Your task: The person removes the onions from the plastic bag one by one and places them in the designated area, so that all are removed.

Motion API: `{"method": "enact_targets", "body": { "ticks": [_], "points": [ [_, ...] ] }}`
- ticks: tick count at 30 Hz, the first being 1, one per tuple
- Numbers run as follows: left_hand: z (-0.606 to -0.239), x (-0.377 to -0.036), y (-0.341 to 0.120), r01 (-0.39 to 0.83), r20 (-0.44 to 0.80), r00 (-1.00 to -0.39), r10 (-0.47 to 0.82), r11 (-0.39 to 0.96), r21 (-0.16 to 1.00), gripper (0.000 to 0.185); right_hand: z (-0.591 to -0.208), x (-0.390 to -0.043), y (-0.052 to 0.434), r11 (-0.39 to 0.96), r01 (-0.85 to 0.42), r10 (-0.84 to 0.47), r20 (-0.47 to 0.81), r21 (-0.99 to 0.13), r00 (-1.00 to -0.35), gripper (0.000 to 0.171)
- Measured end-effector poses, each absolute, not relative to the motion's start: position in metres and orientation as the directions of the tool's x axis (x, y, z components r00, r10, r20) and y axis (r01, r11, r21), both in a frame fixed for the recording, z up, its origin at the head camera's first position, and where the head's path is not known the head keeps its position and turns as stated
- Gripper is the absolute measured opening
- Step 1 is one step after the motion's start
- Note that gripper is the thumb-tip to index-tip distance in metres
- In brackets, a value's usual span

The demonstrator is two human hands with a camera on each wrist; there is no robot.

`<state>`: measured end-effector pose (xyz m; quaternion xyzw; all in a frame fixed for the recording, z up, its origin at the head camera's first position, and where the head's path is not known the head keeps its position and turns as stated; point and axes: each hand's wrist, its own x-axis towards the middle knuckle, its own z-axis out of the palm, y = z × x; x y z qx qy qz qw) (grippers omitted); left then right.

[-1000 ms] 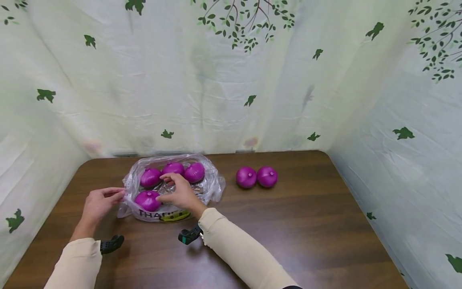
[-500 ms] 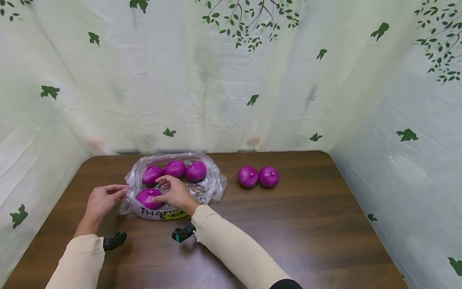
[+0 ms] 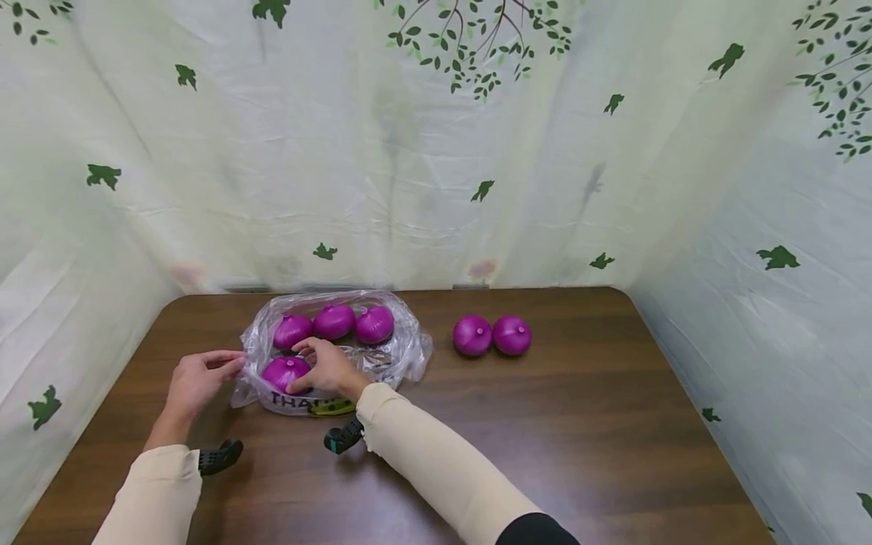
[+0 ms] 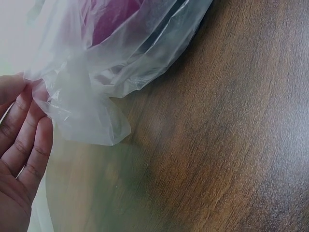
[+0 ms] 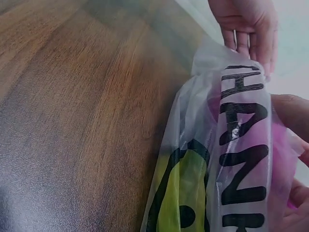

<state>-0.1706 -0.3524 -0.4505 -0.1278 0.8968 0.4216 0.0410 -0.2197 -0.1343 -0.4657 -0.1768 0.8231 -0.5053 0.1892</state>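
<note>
A clear plastic bag (image 3: 412,344) with dark printed lettering and a yellow-green print lies with its mouth spread wide at the back left of the table. Several purple onions sit in it; three are in a back row, and the front-left onion (image 3: 282,369) is by itself. At the bag's left edge, my left hand (image 3: 191,386) pinches the plastic between thumb and fingers, as the left wrist view also shows. My right hand (image 3: 330,371) reaches inside and grips the front-left onion, its thumb at the front and its fingers toward the back. Plastic partly hides that grip in the right wrist view.
To the right of the bag, a purple onion (image 3: 472,335) and another purple onion (image 3: 512,335) stand side by side on the brown wooden table (image 3: 545,439). A leaf-printed white curtain (image 3: 409,151) encloses the table's back and sides.
My right hand has moved left and closed around the front-left onion. My left hand keeps its pinch on the bag's edge. The head view has shifted slightly.
</note>
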Motion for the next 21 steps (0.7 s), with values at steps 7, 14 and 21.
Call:
{"method": "enact_targets", "body": {
  "ticks": [7,14,21],
  "points": [
    [-0.4508,-0.1716,-0.3517,-0.254,-0.166,-0.967,-0.195,0.635,0.73,0.047,-0.4689,-0.2205,-0.1357,0.472,-0.123,-0.507,-0.155,-0.873,-0.848,0.065],
    [-0.4499,-0.1724,-0.3499,-0.257,-0.167,-0.966,-0.2,0.63,0.733,0.049,-0.4704,-0.2194,-0.1374,0.52,-0.171,-0.524,-0.155,-0.837,-0.837,0.067],
    [-0.4497,-0.1723,-0.3489,-0.275,-0.178,-0.96,-0.215,0.617,0.737,0.052,-0.4715,-0.2191,-0.1398,0.557,-0.202,-0.519,-0.148,-0.805,-0.842,0.066]
  ]
}}
